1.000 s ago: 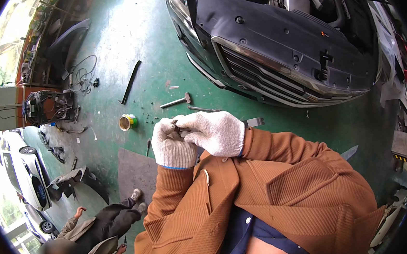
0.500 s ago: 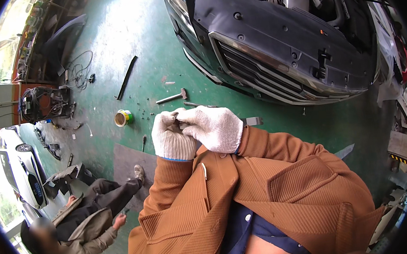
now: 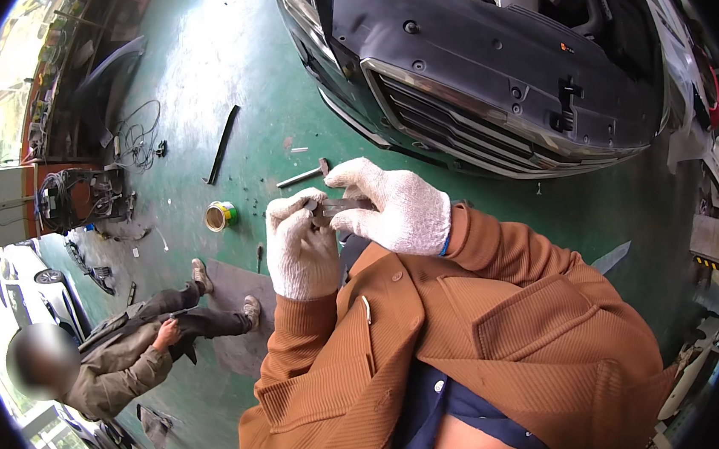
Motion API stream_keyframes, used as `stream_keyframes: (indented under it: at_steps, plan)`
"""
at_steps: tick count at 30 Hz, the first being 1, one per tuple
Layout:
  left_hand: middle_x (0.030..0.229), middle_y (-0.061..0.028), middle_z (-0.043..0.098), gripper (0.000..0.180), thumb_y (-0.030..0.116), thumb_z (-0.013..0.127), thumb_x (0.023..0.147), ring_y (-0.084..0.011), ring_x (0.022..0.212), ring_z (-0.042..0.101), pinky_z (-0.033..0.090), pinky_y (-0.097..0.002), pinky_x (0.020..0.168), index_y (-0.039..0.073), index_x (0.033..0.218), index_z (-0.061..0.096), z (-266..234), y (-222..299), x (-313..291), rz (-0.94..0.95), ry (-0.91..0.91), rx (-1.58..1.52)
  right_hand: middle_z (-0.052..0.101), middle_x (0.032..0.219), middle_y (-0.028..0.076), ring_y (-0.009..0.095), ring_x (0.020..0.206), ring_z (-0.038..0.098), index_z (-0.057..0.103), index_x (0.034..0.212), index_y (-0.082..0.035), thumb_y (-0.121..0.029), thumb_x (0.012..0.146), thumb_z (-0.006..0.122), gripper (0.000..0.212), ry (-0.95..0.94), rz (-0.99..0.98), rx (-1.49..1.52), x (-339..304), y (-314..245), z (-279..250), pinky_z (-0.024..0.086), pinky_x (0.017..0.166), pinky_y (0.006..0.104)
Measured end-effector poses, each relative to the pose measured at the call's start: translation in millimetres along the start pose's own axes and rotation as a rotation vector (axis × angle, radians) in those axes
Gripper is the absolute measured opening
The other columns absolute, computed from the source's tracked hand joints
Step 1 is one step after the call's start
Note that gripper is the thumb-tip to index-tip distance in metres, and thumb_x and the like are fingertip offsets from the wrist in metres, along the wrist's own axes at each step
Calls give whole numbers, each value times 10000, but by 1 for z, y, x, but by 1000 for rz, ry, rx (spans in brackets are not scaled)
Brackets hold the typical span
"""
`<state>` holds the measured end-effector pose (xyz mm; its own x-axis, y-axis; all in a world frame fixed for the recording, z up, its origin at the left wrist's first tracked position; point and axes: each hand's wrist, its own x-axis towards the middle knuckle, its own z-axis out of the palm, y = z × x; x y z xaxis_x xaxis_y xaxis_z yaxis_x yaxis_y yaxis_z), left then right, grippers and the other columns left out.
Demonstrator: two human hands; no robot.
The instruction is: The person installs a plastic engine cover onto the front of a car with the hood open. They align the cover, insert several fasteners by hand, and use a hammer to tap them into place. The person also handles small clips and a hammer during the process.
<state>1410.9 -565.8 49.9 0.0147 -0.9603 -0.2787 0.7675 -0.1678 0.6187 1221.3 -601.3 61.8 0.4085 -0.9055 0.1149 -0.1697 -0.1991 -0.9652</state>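
Note:
Both my hands wear white knit gloves and meet in front of my chest. My right hand (image 3: 405, 208) closes thumb and fingers around a short grey metal piece (image 3: 341, 205), whose kind I cannot make out. Its left end reaches the fingertips of my left hand (image 3: 302, 247), which pinch at that end; whether they hold a separate small part is hidden. On the green floor just beyond lies a hammer (image 3: 304, 176), its head close to my right fingers.
An open tin (image 3: 220, 216), a long black strip (image 3: 223, 147) and scattered small parts lie on the floor. A dark car (image 3: 452, 105) with its engine bay exposed stands ahead to the right. At the left, another person (image 3: 139, 346) is on a grey mat (image 3: 233, 300)'s edge.
My right hand has shifted right and opened its grip somewhat, exposing the metal piece between my hands. The other person has changed stance and moved slightly.

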Motion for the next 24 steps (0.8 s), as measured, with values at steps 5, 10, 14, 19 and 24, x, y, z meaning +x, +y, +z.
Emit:
stream_keyframes:
  at_steps: [5, 10, 14, 19, 24]
  plan:
    - [1219, -184, 652, 228, 2, 595, 968, -240, 1085, 670, 558, -362, 983, -25, 1194, 574, 3, 1, -7, 40, -35, 149, 706, 1121, 225, 349, 973, 747, 566, 1326, -16, -217, 946, 765, 474, -10, 7, -2, 1, -3, -1, 595, 839, 414]
    - [1230, -177, 657, 236, 3, 582, 977, -228, 1073, 669, 555, -346, 967, -23, 1211, 580, 1, 0, -9, 101, -46, 171, 710, 1108, 227, 370, 964, 744, 570, 1318, -21, -246, 951, 760, 471, -4, -7, -32, 0, -7, 0, 598, 834, 430]
    - [1228, -171, 659, 244, 2, 573, 983, -213, 1053, 664, 547, -329, 942, -20, 1226, 581, 3, 1, -11, 111, -26, 169, 719, 1073, 219, 387, 932, 743, 574, 1311, -29, -262, 947, 762, 472, -27, 35, -82, 0, -14, -2, 604, 817, 439]
    - [1223, -168, 659, 248, 16, 563, 993, -206, 1024, 659, 543, -319, 915, -23, 1238, 577, -3, -3, -12, 126, -41, 147, 706, 943, 171, 283, 802, 744, 591, 1270, -24, -170, 923, 809, 435, 38, -49, -130, -2, -13, 0, 587, 716, 368]
    - [1212, -165, 656, 245, 36, 546, 1009, -201, 1025, 659, 552, -305, 902, -33, 1243, 573, 2, -3, -11, 110, -47, 171, 702, 903, 163, 289, 772, 740, 596, 1248, -37, -169, 924, 806, 408, 83, -71, -136, -4, -11, -1, 584, 699, 369]
